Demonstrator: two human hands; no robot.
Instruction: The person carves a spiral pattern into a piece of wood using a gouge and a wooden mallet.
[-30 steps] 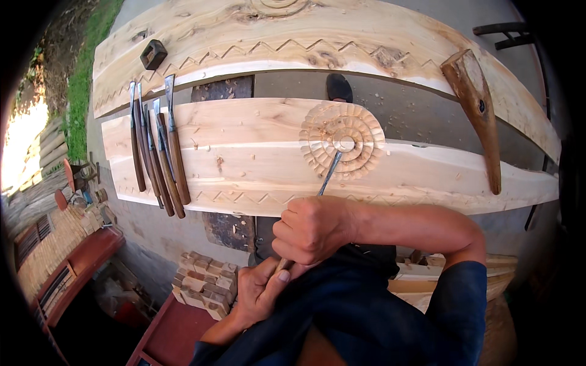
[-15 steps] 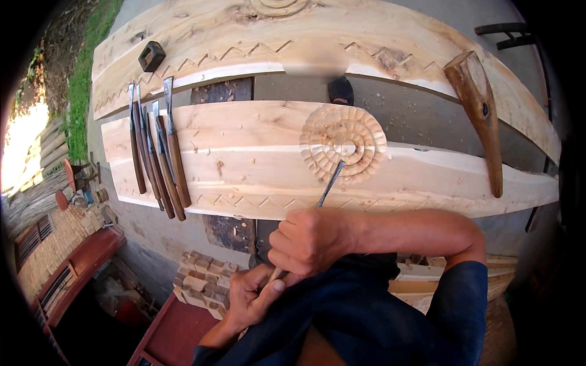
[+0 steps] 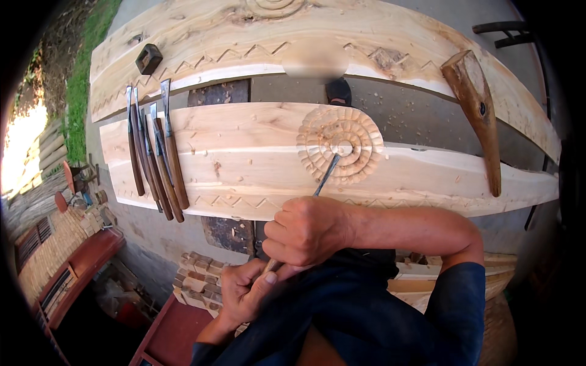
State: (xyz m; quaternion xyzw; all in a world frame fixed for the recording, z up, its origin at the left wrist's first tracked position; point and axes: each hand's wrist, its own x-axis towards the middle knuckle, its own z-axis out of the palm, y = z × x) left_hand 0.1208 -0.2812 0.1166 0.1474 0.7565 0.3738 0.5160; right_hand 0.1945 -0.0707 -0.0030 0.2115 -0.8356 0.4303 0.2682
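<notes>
Left hand (image 3: 243,294) and right hand (image 3: 306,232): fingers wrapped round chisel (image 3: 328,173) — tip within carved circle (image 3: 360,146). Advise shallow angle, light pressure.

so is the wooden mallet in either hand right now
No, the mallet lies across the two boards, while the left hand and right hand hold a chisel.

Chisel (image 3: 328,174): one, slim dark metal blade, brown wooden handle mostly covered by the grip; held aslant, tip pointing away and to the right, at the inner rings of the carving, just beside its round centre.

Board (image 3: 256,128): one, long, pale wood, lying crosswise; left end blunt, right end tapering; zigzag line cut along the near edge; carved rosette (image 3: 311,137) right of middle, concentric scalloped rings.
</notes>
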